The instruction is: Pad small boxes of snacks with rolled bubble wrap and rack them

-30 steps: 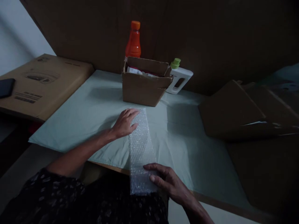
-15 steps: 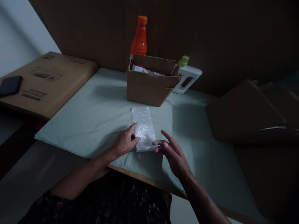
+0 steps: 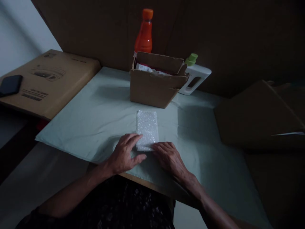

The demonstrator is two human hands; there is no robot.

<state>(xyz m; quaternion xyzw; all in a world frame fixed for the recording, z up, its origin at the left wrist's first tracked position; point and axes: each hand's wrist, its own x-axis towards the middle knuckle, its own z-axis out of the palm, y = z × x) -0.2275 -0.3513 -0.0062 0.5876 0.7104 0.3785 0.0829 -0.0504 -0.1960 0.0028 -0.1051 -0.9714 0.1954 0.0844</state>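
Bubble wrap (image 3: 147, 125) lies flat on the pale green cloth (image 3: 95, 124), a small rectangle with its longer sides running from near to far. It sits between the two hands and slightly beyond them. On its left, the left hand (image 3: 124, 154) is open, thumb spread well away from the fingers; the fingertips reach over the wrap's near left part, while the thumb points right, just short of the near edge. On the right, the right hand (image 3: 169, 157) lies palm down with fingers together, their tips at the wrap's near right corner; whether they pinch it or only press cannot be told.

Beyond the far end of the wrap, and apart from it, stands an open carton (image 3: 150, 89) with some items inside. An orange-red bottle (image 3: 144, 38) stands behind it, and a white jug (image 3: 201, 72) with a green cap (image 3: 191, 59) is at its right.
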